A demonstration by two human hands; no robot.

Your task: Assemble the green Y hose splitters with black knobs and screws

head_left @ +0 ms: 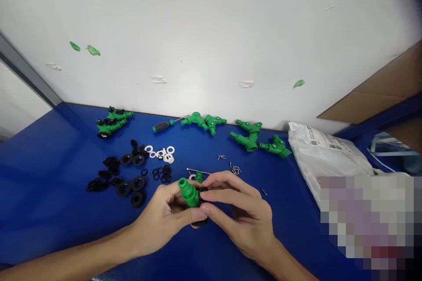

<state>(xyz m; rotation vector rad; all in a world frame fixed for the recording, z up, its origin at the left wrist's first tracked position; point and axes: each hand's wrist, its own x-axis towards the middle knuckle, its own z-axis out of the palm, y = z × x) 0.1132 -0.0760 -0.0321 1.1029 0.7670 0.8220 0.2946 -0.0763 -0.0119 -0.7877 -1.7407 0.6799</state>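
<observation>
In front of me, over the blue table, a green plastic Y-shaped hose splitter [188,193] is held in both hands. My left hand [161,217] is closed round its body, the thumb along the near side, where a black collar [199,222] shows at the bottom. With thumb and fingertips, my right hand [242,210] pinches a small black valve knob [203,194] at the splitter's right side; the fingers partly hide it. Just behind the hands lie a white washer [191,177] and a thin metal rod [199,171].
Left are black collars [137,183], white washers [170,150], O-rings [166,173] and black-fitted splitters [112,127]. Along the wall lie a screwdriver [163,126] and several green splitters [245,140]. Small screws [235,170] lie right of centre, a plastic bag [326,149] farther right.
</observation>
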